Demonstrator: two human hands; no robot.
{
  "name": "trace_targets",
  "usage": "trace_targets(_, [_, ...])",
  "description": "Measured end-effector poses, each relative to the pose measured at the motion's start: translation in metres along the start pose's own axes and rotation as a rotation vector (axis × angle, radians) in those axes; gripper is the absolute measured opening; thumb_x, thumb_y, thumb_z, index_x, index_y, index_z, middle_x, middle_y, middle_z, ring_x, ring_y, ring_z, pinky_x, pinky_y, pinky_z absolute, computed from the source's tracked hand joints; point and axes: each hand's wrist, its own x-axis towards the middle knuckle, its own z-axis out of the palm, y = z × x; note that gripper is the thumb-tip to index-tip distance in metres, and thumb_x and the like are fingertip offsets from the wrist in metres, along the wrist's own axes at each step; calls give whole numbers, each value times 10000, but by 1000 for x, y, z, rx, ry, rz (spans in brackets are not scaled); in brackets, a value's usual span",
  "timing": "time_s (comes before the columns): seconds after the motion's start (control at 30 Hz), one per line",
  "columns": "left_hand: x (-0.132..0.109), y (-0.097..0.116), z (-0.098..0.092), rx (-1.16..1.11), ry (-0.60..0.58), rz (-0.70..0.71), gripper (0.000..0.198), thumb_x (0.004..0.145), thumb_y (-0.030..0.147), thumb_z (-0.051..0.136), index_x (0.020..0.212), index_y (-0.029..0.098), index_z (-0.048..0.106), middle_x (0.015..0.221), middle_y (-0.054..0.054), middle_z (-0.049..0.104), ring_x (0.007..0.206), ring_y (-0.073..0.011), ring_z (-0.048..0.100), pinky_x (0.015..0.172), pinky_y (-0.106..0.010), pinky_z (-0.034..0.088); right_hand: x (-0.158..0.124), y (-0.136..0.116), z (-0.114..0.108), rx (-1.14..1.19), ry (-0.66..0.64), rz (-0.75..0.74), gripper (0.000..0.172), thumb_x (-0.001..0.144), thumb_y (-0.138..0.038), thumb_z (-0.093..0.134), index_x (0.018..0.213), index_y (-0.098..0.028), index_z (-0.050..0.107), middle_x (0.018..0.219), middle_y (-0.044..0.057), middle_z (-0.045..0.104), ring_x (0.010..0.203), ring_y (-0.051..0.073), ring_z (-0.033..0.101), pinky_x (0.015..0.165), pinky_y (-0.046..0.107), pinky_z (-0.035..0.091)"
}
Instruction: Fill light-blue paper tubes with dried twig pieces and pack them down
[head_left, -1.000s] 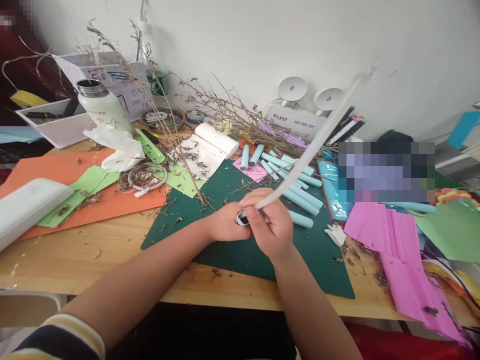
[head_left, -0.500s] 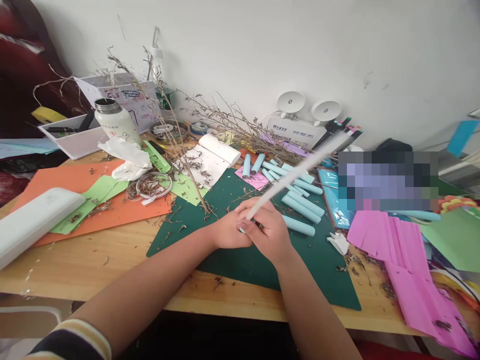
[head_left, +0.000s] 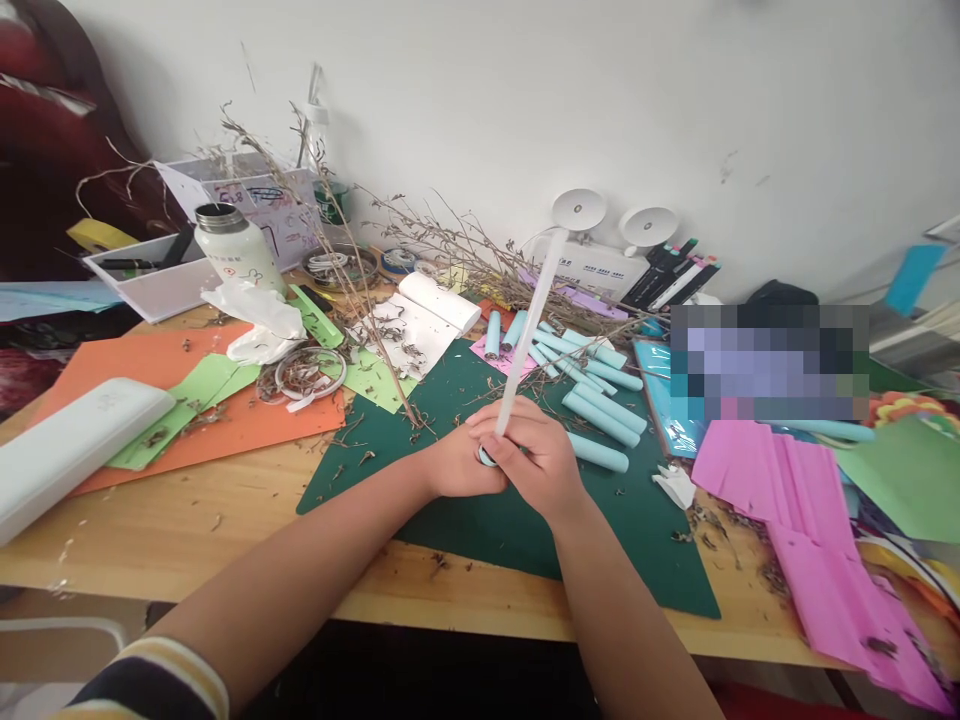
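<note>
Over the green cutting mat (head_left: 465,530), my two hands are clasped together. My left hand (head_left: 461,465) is closed around a light blue paper tube (head_left: 487,458), of which only one round end shows. My right hand (head_left: 536,455) overlaps it, fingers wrapped, thumb beside that end. From between the hands a long translucent white stick (head_left: 529,335), like a hot-glue stick, rises upright with a slight lean to the right. Whether it sits inside the tube is hidden. Several more rolled blue paper tubes (head_left: 604,415) lie just beyond my right hand.
Dry twigs (head_left: 450,235) spread along the wall, with leaf bits scattered about. At left are orange paper (head_left: 247,420), a white case (head_left: 82,445) and an uncapped bottle (head_left: 236,245). Pink crepe paper (head_left: 787,490) hangs over the right table edge. Markers (head_left: 667,275) stand behind.
The white stick has swung from a strong rightward lean to nearly upright. My hands stay clasped in about the same place. The view has shifted slightly.
</note>
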Motion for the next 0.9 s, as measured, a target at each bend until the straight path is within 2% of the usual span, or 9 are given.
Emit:
trace_targets(0.1, [1,2,-1,8,1,37,383,631,44,424,995,132,502,1090,-72,502,1008,-200,468,851,-284,383,0,1,0,27,32,-66,145,757,-177,482,767,-205,624,808,45,650,782,161,580,706,344,475])
trace_targets(0.23, [0,3,0,43,19,28,329,667,73,418,979,112,518,1100,-89,502,1065,-204,435,911,-305,338,0,2,0,39,-27,-81,156,752,-147,488,792,-206,626,809,45,654,781,153,579,722,338,468])
trace_targets(0.3, [-1,3,0,34,22,46,339,671,70,417,992,116,513,1113,-89,498,1088,-207,420,927,-316,323,0,2,0,46,-8,-106,157,749,-143,487,803,-198,624,820,56,654,785,155,576,724,342,466])
trace_targets(0.37, [-1,2,0,17,26,55,358,661,62,426,1002,130,509,1111,-80,501,1087,-210,425,922,-321,330,1,2,0,49,35,-133,157,745,-146,486,808,-193,623,833,66,651,794,161,573,725,350,464])
trace_targets(0.5, [-1,3,-1,28,13,-9,292,655,66,436,924,114,538,1087,-89,514,1063,-219,445,881,-314,370,1,2,0,41,-27,-123,173,743,-127,483,805,-212,621,780,40,653,778,152,576,707,330,470])
trace_targets(0.63, [0,4,-1,18,8,36,392,641,41,432,1015,139,503,1130,-77,491,1108,-218,409,936,-341,325,0,2,0,35,49,-134,168,741,-138,479,806,-202,620,834,59,647,797,166,572,717,354,468])
trace_targets(0.77, [1,0,0,6,6,66,387,629,38,435,994,154,492,1105,-68,506,1093,-202,422,940,-349,340,0,2,-2,22,-35,-113,169,741,-118,479,790,-197,621,788,56,652,782,162,577,719,348,466])
trace_targets(0.9, [-1,-6,2,-29,-7,37,368,634,42,430,984,128,505,1098,-70,517,1063,-215,446,908,-336,374,-2,3,-2,45,63,-127,169,744,-124,463,786,-194,611,814,59,640,771,165,571,703,353,463])
